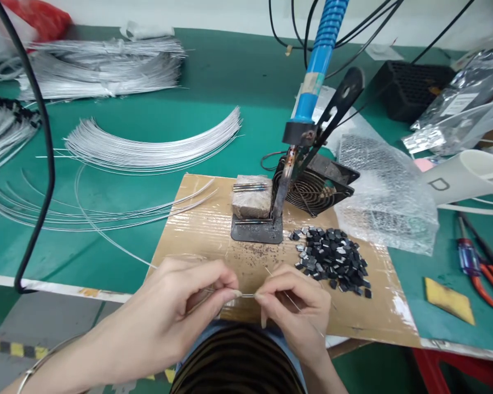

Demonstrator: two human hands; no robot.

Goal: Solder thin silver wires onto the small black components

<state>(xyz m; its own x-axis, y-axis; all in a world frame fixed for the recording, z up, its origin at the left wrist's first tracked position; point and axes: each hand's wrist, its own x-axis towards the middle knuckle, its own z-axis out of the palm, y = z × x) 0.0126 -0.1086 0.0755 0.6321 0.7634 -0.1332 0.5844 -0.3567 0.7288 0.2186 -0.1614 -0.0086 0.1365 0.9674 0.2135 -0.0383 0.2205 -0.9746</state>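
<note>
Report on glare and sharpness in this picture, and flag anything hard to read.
Head view: glare streaks the cardboard and brightens the silvery bag; head view: the left hand and right hand look fairly clear, but the wire between their fingertips is too thin to show detail.
</note>
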